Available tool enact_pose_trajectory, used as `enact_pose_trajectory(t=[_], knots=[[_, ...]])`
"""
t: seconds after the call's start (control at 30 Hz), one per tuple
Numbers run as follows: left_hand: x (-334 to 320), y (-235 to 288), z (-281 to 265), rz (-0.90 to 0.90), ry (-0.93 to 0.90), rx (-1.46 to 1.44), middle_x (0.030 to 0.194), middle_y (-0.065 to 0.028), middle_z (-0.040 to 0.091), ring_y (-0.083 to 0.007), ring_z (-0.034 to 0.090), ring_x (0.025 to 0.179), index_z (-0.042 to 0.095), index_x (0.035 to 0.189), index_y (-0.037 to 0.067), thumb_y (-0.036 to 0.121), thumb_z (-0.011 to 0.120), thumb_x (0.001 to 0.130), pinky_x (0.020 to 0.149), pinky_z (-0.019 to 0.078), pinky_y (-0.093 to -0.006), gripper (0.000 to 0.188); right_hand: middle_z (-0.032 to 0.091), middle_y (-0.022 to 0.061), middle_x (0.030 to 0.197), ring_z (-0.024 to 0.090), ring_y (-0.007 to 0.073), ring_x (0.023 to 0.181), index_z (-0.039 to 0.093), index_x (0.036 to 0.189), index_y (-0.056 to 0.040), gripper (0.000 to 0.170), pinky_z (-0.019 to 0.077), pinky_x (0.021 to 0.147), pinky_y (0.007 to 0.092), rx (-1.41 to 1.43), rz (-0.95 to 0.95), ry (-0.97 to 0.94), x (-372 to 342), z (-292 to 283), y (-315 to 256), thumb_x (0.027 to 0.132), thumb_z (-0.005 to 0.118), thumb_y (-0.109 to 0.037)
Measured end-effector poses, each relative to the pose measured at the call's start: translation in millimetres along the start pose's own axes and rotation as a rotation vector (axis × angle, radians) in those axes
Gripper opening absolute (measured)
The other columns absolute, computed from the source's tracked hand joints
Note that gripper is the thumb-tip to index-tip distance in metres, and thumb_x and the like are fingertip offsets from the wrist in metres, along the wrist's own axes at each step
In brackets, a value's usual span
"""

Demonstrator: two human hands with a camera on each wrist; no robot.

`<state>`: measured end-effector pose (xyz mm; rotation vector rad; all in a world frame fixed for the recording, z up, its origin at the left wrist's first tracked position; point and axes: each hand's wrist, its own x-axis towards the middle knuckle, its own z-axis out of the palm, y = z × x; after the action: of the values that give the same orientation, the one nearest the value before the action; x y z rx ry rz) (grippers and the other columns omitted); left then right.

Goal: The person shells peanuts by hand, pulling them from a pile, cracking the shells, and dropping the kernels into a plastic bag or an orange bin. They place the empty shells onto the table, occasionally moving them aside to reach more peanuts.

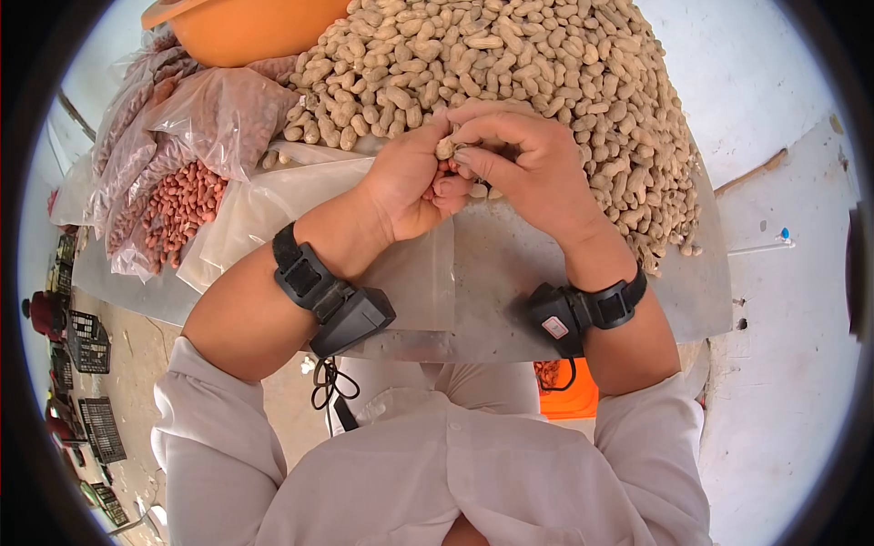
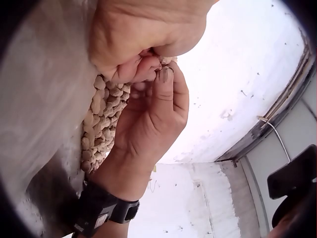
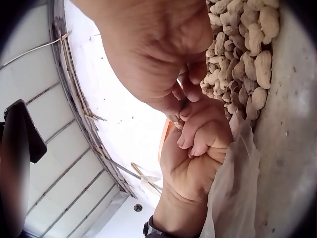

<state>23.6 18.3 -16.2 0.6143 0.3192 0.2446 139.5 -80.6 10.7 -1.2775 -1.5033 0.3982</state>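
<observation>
In the head view both hands meet at the near edge of a big heap of unshelled peanuts (image 1: 628,118). The left hand (image 1: 408,177), palm up with curled fingers, holds a peanut (image 1: 445,148) at its thumb side, and a few red kernels (image 1: 443,167) show in its grasp. Against that same peanut the right hand (image 1: 533,168) pinches with thumb and forefinger. The right wrist view shows the fingertips of the right hand (image 3: 153,54) touching the left hand (image 3: 193,153). In the left wrist view the left hand (image 2: 143,34) partly hides the pinched peanut.
Left of the heap lie clear plastic bags (image 1: 218,109) with red kernels (image 1: 182,209) spilling in one's mouth. An orange basin (image 1: 246,32) stands behind them. Flat plastic sheeting (image 1: 273,205) covers part of the metal tabletop (image 1: 510,273). An orange container (image 1: 575,391) is below the table.
</observation>
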Motion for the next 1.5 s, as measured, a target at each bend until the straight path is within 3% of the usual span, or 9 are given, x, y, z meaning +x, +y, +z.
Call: enact_pose_trajectory(t=[0.2, 0.5, 0.7, 0.8, 0.9, 1.1, 1.3, 1.43, 1.5], knots=[[-1, 0, 0, -0.006, 0.012, 0.035, 0.063, -0.002, 0.049, -0.0075, 0.031, 0.041, 0.05, 0.077, 0.008, 0.047, 0.038, 0.093, 0.035, 0.0247, -0.0176, 0.044, 0.059, 0.0067, 0.081, 0.057, 0.0138, 0.067, 0.063, 0.084, 0.0009, 0.012, 0.0461, 0.059, 0.0251, -0.195, -0.094, 0.009, 1, -2, -1, 0.072, 0.064, -0.002], [-2, 1, 1, -0.113, 0.013, 0.021, 0.064, -0.0085, 0.052, -0.0084, 0.031, 0.04, 0.052, 0.078, 0.005, 0.05, 0.035, 0.093, 0.034, 0.0248, -0.0179, 0.05, 0.061, 0.0035, 0.075, 0.053, 0.0082, 0.055, 0.065, 0.091, 0.0021, 0.016, 0.0438, 0.051, 0.0214, 0.229, 0.325, -0.039, 2, -13, -5, 0.08, 0.064, -0.009], [0, 0, -2, -0.092, -0.076, 0.041, 0.064, -0.0079, 0.052, -0.0078, 0.032, 0.04, 0.052, 0.08, 0.003, 0.049, 0.032, 0.094, 0.033, 0.0252, -0.0176, 0.052, 0.061, 0.0019, 0.073, 0.047, 0.0056, 0.052, 0.065, 0.093, 0.0002, 0.015, 0.0396, 0.048, 0.0173, 0.71, 0.458, -0.004, 4, -11, 19, 0.08, 0.064, -0.008], [1, 2, -5, -0.109, -0.124, 0.029, 0.061, -0.0073, 0.053, -0.0101, 0.038, 0.043, 0.051, 0.072, 0.007, 0.042, 0.036, 0.094, 0.036, 0.0264, -0.0189, 0.044, 0.061, 0.0019, 0.074, 0.045, 0.0048, 0.051, 0.065, 0.092, 0.0007, 0.014, 0.0382, 0.047, 0.0159, 0.899, 0.487, 0.021, 4, -10, 23, 0.081, 0.064, -0.007], [2, 2, -5, -0.109, -0.08, 0.05, 0.064, -0.0069, 0.053, -0.0067, 0.034, 0.04, 0.052, 0.08, 0.004, 0.037, 0.035, 0.095, 0.033, 0.027, -0.0169, 0.04, 0.061, 0.0022, 0.074, 0.048, 0.005, 0.052, 0.064, 0.093, 0.0009, 0.015, 0.0402, 0.047, 0.0164, 0.965, 0.486, 0.021, 4, -9, 30, 0.08, 0.064, -0.006], [2, 4, -4, -0.094, -0.114, 0.025, 0.065, -0.0038, 0.051, -0.0059, 0.034, 0.041, 0.052, 0.081, 0.005, 0.033, 0.04, 0.094, 0.034, 0.0267, -0.0154, 0.034, 0.062, 0.0036, 0.077, 0.057, 0.008, 0.06, 0.063, 0.095, 0.0007, 0.016, 0.0453, 0.051, 0.0182, 0.952, 0.443, 0.144, 4, -9, 23, 0.08, 0.064, -0.005], [8, 10, -16, -0.037, -0.216, 0.022, 0.063, -0.0017, 0.05, -0.0061, 0.036, 0.045, 0.054, 0.081, 0.005, 0.032, 0.048, 0.093, 0.037, 0.0282, -0.016, 0.03, 0.062, 0.0043, 0.079, 0.058, 0.0094, 0.062, 0.063, 0.093, 0.001, 0.013, 0.0472, 0.053, 0.0205, 0.961, 0.182, 0.105, 8, -32, -7, 0.082, 0.062, -0.006], [8, 9, -17, 0.003, -0.195, 0.082, 0.063, -0.0002, 0.049, -0.0049, 0.035, 0.045, 0.053, 0.084, 0.006, 0.028, 0.049, 0.093, 0.037, 0.0266, -0.0162, 0.024, 0.057, 0.0041, 0.073, 0.052, 0.0107, 0.062, 0.06, 0.091, 0.0011, 0.013, 0.0414, 0.055, 0.0232, 0.604, 0.079, -0.098, -20, -58, -69, 0.085, 0.057, -0.01], [5, 8, -12, 0.008, -0.17, 0.111, 0.064, 0.0008, 0.048, -0.0046, 0.034, 0.046, 0.052, 0.084, 0.006, 0.027, 0.049, 0.093, 0.037, 0.0264, -0.0165, 0.023, 0.06, 0.0039, 0.076, 0.054, 0.0101, 0.062, 0.062, 0.088, 0.0008, 0.014, 0.0418, 0.054, 0.0209, 0.406, 0.038, -0.286, -44, -78, -75, 0.08, 0.064, -0.011]])
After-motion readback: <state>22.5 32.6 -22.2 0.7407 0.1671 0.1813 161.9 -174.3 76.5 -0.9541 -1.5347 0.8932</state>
